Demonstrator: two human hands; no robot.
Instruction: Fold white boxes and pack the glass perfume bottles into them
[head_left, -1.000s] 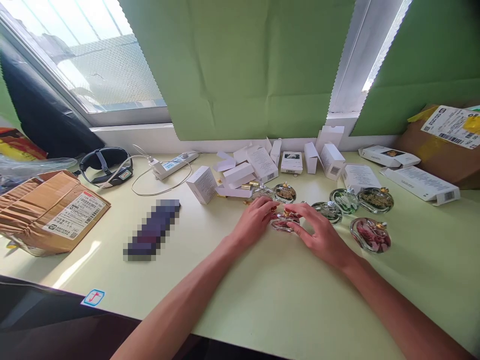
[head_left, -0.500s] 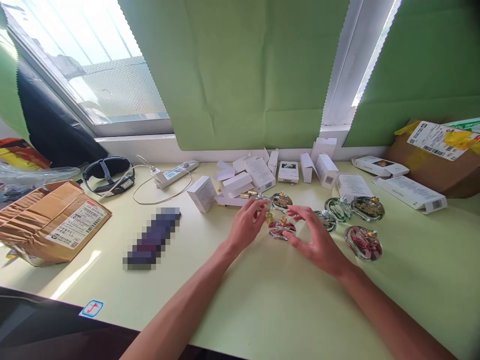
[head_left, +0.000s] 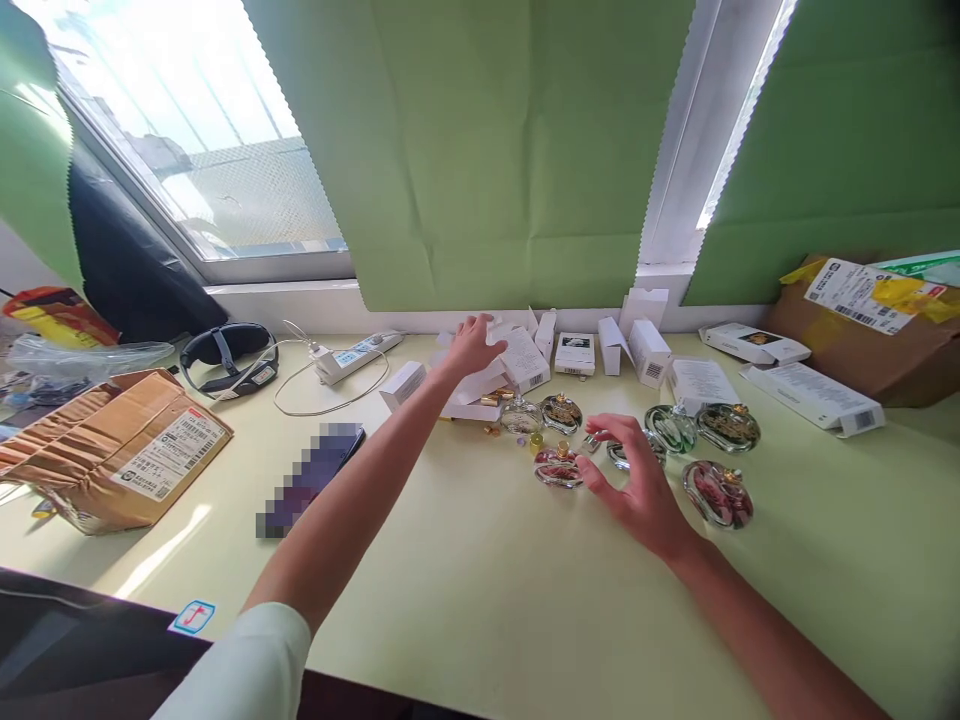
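Note:
My left hand (head_left: 476, 347) is stretched out over the white boxes at the back of the table. Its fingers are spread, and I see nothing in them. Beside a small round bottle with red decoration (head_left: 559, 468) is my right hand (head_left: 637, 490), thumb and fingers curved apart. A small shiny piece (head_left: 592, 441) lies by its fingertips. Partly behind that hand sits a clear bottle (head_left: 621, 456). More flat round bottles are close by: a green one (head_left: 675, 428), a dark patterned one (head_left: 729, 428), a red one (head_left: 718, 495) and a clear one (head_left: 520, 416).
Opened white boxes (head_left: 525, 358) are heaped along the window side, with gold caps (head_left: 495, 397) before them. To the left are a phone (head_left: 319, 470), a power strip (head_left: 360, 355), a head strap (head_left: 229, 360) and a torn parcel (head_left: 127, 450). A cardboard carton (head_left: 847, 350) stands back right.
My left hand has left the bottles and reached away to the boxes at the back. My right hand has stayed near the red-decorated bottle. The view has shifted slightly.

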